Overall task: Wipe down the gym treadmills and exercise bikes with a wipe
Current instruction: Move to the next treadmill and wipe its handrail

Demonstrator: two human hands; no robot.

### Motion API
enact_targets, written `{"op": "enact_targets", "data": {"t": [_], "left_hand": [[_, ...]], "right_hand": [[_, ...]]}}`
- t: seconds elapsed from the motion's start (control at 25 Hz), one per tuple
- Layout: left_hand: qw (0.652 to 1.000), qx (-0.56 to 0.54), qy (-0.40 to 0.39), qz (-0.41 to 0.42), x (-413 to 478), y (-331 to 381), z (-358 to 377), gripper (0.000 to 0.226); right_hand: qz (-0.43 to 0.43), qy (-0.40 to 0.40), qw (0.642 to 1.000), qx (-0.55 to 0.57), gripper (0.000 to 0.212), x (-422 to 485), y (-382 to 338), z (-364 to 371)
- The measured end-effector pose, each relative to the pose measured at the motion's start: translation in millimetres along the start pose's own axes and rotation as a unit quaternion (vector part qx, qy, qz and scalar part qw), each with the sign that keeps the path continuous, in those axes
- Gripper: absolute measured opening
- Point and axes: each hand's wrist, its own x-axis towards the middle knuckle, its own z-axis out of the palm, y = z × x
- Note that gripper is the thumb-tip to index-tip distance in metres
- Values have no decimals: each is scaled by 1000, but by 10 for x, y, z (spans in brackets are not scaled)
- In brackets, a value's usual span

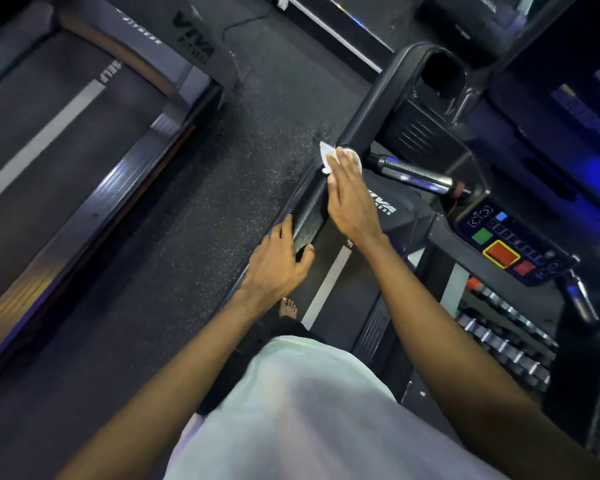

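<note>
The right hand (349,199) pressed the wipe (326,154) flat under straight fingers (343,161) on the treadmill handrail (359,121), the left hand (278,261) gripped it just behind them, and long firm strokes would probably clean best.

Right hand (349,199) presses a white wipe (327,154) on the treadmill handrail (357,129) — left hand (278,265) grips it lower.

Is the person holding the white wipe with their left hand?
No, the right hand presses the white paper wipe onto the black treadmill handrail, while the left hand grips that rail's near end.
</note>
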Motion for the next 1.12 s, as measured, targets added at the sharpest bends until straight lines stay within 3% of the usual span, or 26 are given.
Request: {"op": "enact_targets", "data": {"t": [0.2, 0.48, 0.68, 0.88, 1.04, 1.12], "left_hand": [[1000, 21, 3, 2, 10, -23, 30, 76], [1000, 25, 14, 5, 4, -16, 43, 67], [1000, 13, 16, 5, -6, 14, 39, 59], [1000, 21, 3, -22, 177, 68, 3, 58], [999, -4, 18, -40, 308, 213, 94, 60], [998, 16, 49, -38, 287, 239, 152, 59]], "right_hand": [[99, 22, 986, 130, 54, -130, -113, 102], [278, 17, 879, 386, 60, 56, -314, 7], [226, -10, 831, 509, 55, -387, -241, 123], [235, -54, 778, 580, 88, -213, 287, 583], [266, -57, 748, 605, 68, -530, -20, 254], [245, -84, 741, 619, 74, -660, -3, 343]]}}
